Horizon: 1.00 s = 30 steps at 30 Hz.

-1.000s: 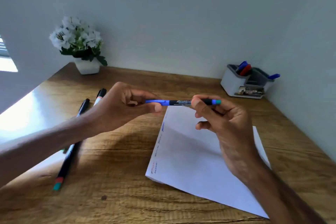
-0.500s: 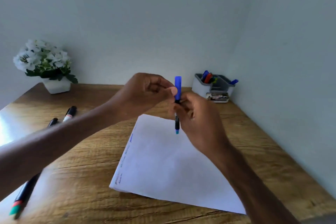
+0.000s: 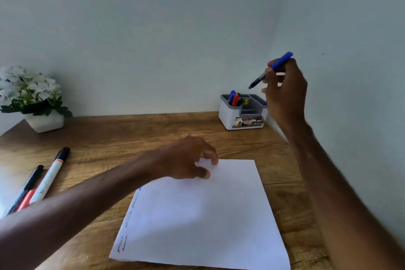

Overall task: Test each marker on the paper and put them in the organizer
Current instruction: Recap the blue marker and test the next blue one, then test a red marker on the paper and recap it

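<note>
Right hand [image 3: 285,92] grips a blue marker [image 3: 271,69] above the organizer [image 3: 228,116]; left hand [image 3: 186,160], fingers loosely curled, rests on the paper [image 3: 201,219].

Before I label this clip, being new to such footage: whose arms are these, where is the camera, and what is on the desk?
No machine here: these are a person's bare arms, filmed by one head-worn camera looking forward and down. The right hand holds a blue marker near the organizer, already partly filled. The left hand rests on the paper, scribbled along its left edge. More markers lie at the wooden desk's left, near a potted plant.
</note>
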Tool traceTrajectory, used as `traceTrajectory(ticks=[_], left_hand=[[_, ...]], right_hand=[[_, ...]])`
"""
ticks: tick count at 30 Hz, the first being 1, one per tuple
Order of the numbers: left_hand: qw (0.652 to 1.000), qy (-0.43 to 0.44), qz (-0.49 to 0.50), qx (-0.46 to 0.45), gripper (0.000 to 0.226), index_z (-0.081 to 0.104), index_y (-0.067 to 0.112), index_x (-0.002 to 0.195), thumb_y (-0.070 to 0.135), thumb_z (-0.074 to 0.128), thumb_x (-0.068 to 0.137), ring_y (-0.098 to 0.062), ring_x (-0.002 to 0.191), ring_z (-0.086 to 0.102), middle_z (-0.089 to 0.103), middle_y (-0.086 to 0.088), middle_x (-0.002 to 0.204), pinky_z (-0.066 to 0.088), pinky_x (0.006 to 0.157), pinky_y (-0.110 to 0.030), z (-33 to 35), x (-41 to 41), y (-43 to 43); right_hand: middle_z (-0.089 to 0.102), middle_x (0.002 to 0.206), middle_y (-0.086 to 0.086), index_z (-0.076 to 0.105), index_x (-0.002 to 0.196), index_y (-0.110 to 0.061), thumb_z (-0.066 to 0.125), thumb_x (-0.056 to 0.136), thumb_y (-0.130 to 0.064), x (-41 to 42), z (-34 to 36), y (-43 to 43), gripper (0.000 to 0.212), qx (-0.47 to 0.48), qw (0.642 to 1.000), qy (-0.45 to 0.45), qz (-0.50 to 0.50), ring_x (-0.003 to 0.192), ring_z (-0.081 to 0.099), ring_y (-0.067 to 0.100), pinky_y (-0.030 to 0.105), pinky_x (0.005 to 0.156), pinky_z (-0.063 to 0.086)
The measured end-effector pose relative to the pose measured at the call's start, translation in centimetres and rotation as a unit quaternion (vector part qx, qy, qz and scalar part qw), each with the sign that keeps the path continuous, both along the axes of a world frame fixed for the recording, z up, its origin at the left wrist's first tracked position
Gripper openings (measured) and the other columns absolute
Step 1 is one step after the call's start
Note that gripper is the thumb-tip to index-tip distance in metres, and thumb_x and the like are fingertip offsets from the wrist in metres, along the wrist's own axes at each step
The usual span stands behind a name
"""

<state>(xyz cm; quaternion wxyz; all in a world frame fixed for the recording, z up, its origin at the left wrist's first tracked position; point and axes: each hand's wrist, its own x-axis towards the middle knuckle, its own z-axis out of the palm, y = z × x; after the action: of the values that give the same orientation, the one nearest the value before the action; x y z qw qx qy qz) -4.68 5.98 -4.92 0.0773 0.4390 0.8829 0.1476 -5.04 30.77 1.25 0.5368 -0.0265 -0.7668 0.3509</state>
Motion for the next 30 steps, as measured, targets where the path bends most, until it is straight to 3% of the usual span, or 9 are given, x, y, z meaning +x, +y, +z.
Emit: traceTrajectory(ticks=[4,9,17,22,26,30], left_hand=[[1.000,-0.013,0.008,0.002,0.035,0.065,0.032,0.127,0.030,0.072,0.093,-0.006,0.104,0.057,0.058,0.012,0.129,0.051,0.088,-0.024,0.1,-0.1,0.1],[0.999,-0.031,0.013,0.006,0.034,0.066,0.035,0.122,0.031,0.076,0.089,-0.007,0.102,0.059,0.058,0.012,0.127,0.054,0.092,-0.033,0.0,-0.6,0.2],[0.999,-0.038,0.011,0.005,0.035,0.066,0.036,0.123,0.032,0.075,0.090,-0.006,0.103,0.059,0.057,0.014,0.127,0.054,0.090,-0.027,0.0,-0.8,0.3],[0.999,-0.037,0.012,0.001,0.036,0.065,0.035,0.124,0.031,0.075,0.090,-0.007,0.105,0.059,0.057,0.015,0.127,0.053,0.086,-0.024,0.1,-0.8,0.4],[0.999,-0.032,0.013,-0.003,0.036,0.065,0.033,0.126,0.029,0.074,0.091,-0.008,0.106,0.059,0.058,0.013,0.130,0.050,0.083,-0.020,0.1,-0.7,0.4],[0.999,-0.027,0.016,0.000,0.036,0.065,0.033,0.125,0.029,0.074,0.091,-0.007,0.106,0.059,0.058,0.013,0.130,0.052,0.086,-0.022,0.1,-0.4,0.5]], right_hand=[[0.072,0.110,0.013,0.054,0.126,-0.009,0.065,0.096,-0.007,-1.6,-1.7,2.8,0.032,-0.038,0.995,-0.045,-0.085,0.098,0.073,0.027,0.046,0.089,0.060],[0.072,0.118,0.016,0.051,0.132,-0.012,0.068,0.096,-0.013,-2.5,-4.0,4.3,0.039,-0.015,0.981,-0.148,-0.126,0.108,0.070,0.034,0.047,0.095,0.057],[0.067,0.123,0.020,0.055,0.132,-0.006,0.058,0.103,-0.013,-3.5,-5.1,4.8,0.030,0.025,0.978,-0.182,-0.095,0.114,0.065,0.035,0.042,0.096,0.054],[0.060,0.138,0.019,0.052,0.139,-0.004,0.061,0.100,-0.006,-3.5,-5.6,4.5,0.041,0.044,0.973,-0.206,-0.091,0.130,0.055,0.033,0.038,0.104,0.048],[0.057,0.140,0.017,0.050,0.141,-0.006,0.068,0.092,0.003,-3.0,-5.7,3.9,0.053,0.056,0.976,-0.186,-0.095,0.133,0.051,0.033,0.039,0.104,0.048],[0.061,0.132,0.013,0.058,0.129,-0.005,0.065,0.086,0.009,-1.7,-5.6,2.2,0.046,0.075,0.985,-0.103,-0.120,0.128,0.050,0.031,0.017,0.089,0.035]])
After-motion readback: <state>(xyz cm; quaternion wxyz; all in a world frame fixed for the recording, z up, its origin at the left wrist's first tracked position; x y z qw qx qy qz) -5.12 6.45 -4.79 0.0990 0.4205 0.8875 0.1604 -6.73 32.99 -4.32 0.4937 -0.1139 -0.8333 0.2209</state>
